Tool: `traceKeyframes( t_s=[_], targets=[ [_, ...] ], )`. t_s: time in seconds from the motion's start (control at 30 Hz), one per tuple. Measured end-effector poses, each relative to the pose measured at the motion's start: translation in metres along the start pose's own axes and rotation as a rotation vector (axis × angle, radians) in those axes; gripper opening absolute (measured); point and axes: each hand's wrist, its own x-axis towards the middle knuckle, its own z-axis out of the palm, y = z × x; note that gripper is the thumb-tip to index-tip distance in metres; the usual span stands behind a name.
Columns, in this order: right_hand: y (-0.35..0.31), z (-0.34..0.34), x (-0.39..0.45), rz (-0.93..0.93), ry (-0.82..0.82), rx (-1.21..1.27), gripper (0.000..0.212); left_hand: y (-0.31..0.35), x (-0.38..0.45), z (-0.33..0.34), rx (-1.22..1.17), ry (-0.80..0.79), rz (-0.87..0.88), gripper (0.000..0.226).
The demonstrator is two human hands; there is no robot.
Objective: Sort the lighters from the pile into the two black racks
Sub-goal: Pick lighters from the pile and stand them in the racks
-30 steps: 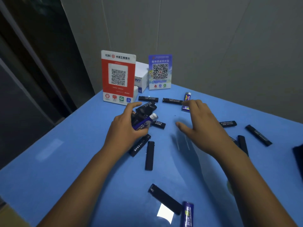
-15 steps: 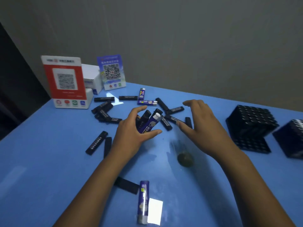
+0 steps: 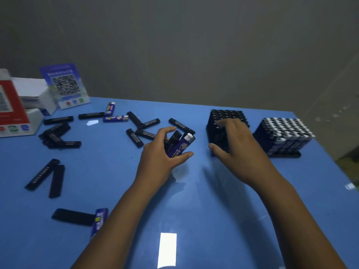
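Note:
My left hand (image 3: 159,158) is closed around a small bunch of lighters (image 3: 179,144), black ones and a purple one with a white top, held just above the blue table (image 3: 120,191). My right hand (image 3: 235,144) is spread with nothing in it, fingers resting on the near black rack (image 3: 219,121), which is full of black lighters. A second black rack (image 3: 283,136) to its right holds purple lighters with silver tops. Loose black lighters (image 3: 58,138) and a purple lighter (image 3: 115,118) lie scattered across the left half of the table.
A red QR-code stand (image 3: 11,111), white boxes (image 3: 33,92) and a blue QR-code stand (image 3: 65,86) sit at the back left. A black lighter (image 3: 72,216) and a purple one (image 3: 99,220) lie near my left forearm. The table's right edge runs just past the second rack.
The view has swung right, bringing both racks fully into sight. My left hand carried the bunch of lighters rightward, and my right hand reached onto the near rack.

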Motion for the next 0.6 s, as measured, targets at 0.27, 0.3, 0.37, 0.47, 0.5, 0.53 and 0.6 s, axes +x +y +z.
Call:
traceKeyframes(
  t_s=[0.27, 0.3, 0.37, 0.47, 0.5, 0.53, 0.6],
  targets=[
    [0.065, -0.013, 0.000, -0.024, -0.014, 0.061, 0.049, 0.021, 0.003, 0.080, -0.008, 0.045, -0.017, 0.069],
    [0.070, -0.013, 0.003, -0.034, -0.023, 0.066, 0.048, 0.021, 0.004, 0.087, -0.010, 0.059, -0.019, 0.068],
    [0.078, -0.013, 0.009, -0.054, -0.040, 0.081, 0.047, 0.020, 0.004, 0.096, -0.023, 0.099, -0.029, 0.066],
    [0.087, -0.010, 0.019, -0.090, -0.045, 0.103, 0.045, 0.015, 0.004, 0.108, -0.042, 0.158, -0.055, 0.063],
    [0.090, -0.009, 0.021, -0.101, -0.046, 0.111, 0.045, 0.012, 0.004, 0.111, -0.038, 0.172, -0.062, 0.062],
    [0.091, -0.008, 0.023, -0.113, -0.049, 0.122, 0.044, 0.010, 0.003, 0.114, -0.030, 0.185, -0.067, 0.062],
    [0.093, -0.005, 0.026, -0.147, -0.057, 0.148, 0.043, 0.007, 0.005, 0.115, -0.014, 0.205, -0.068, 0.062]
  ],
)
